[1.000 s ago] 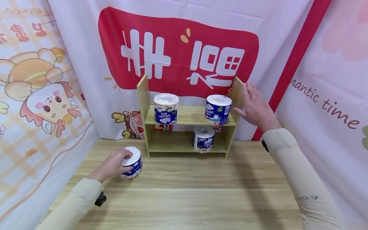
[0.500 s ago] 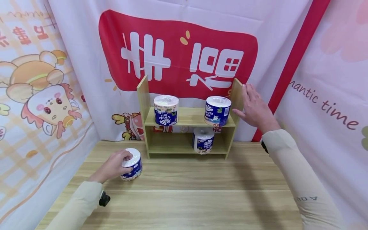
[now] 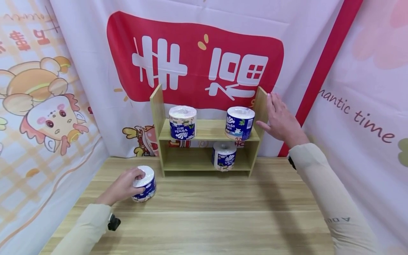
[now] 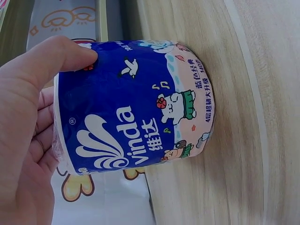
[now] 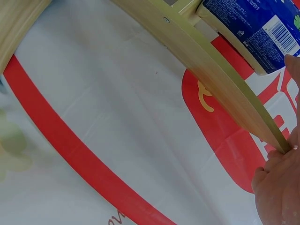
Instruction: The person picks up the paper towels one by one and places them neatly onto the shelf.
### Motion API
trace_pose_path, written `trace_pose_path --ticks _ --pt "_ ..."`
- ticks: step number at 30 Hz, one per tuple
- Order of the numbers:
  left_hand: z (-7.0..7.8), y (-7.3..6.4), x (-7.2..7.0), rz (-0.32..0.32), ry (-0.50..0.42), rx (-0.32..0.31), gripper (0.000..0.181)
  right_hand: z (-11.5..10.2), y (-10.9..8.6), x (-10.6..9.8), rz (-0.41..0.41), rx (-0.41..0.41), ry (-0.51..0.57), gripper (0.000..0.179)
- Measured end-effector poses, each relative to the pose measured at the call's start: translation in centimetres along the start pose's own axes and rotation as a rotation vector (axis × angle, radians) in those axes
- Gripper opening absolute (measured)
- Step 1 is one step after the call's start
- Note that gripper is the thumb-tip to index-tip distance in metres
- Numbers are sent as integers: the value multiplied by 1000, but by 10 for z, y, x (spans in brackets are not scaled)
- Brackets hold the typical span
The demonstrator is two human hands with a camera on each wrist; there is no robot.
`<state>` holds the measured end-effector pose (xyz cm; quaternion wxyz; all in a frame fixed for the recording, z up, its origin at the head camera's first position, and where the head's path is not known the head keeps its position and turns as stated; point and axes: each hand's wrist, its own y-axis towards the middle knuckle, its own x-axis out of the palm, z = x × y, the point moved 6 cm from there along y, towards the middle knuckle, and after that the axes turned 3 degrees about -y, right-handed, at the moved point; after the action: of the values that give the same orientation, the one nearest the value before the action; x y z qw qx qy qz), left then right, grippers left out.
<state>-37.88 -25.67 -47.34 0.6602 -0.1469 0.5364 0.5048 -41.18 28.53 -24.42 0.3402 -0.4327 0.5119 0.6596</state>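
My left hand grips a toilet paper roll that stands on the table at the left. In the left wrist view the thumb presses the blue printed wrapper of this roll, while the other fingers lie over its top end, partly hidden. At the right, the extended fingers of my right hand touch the upper side panel of a small two-tier wooden shelf. The right wrist view shows those fingertips at the end of the panel, with the thumb near the wrapped roll beyond it.
Two more wrapped rolls, a left one and a right one, stand on the shelf's upper tier. A third roll is on the lower tier, toward the right. Printed cloth hangs behind the wooden table.
Both hands keep their hold and place, the left on the toilet paper roll and the right at the shelf panel. Only the head view shifts slightly.
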Motion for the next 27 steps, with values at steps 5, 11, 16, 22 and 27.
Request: trace_pose_path --ticks 5,11,16,22,27 --pt "3 -3 -3 3 4 18 39 -1 -2 0 -6 -2 -2 112" --pt "7 -5 -7 -13 20 20 38 0 -2 1 -4 -5 -5 112" --pt "9 -7 -8 -31 23 9 37 -1 0 0 4 -9 -7 112" --pt "15 -7 -11 -40 15 15 36 -1 1 -1 7 -16 -18 112" --pt "24 -5 -16 -57 38 37 37 0 1 -1 3 -15 -17 112"
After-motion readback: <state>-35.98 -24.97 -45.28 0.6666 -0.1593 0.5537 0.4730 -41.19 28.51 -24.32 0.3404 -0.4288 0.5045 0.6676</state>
